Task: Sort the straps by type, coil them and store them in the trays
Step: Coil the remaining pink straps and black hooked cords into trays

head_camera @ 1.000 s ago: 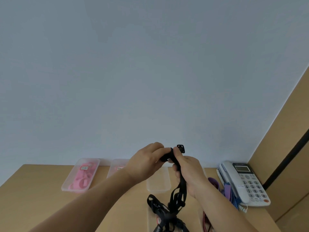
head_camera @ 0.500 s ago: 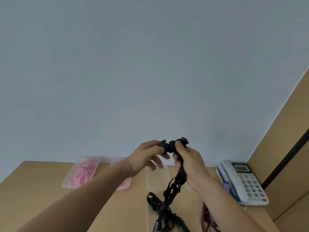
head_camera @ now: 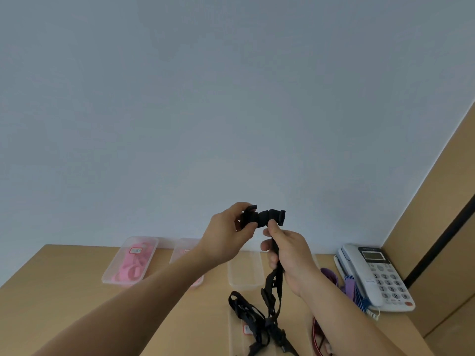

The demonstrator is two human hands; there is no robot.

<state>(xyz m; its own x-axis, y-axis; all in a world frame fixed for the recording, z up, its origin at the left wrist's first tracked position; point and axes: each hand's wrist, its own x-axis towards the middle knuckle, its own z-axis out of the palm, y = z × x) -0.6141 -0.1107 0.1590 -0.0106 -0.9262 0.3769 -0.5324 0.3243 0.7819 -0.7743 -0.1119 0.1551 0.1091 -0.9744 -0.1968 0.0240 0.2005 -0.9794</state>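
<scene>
Coiling seems just begun: the left hand [head_camera: 227,236] pinches the buckle end of the black strap [head_camera: 265,217], the right hand [head_camera: 291,256] grips its hanging length, which next needs winding up.

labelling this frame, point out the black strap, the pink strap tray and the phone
black strap [head_camera: 279,289]: head view, hanging length
pink strap tray [head_camera: 115,260]: head view, left wall
phone [head_camera: 385,281]: head view, keypad
</scene>
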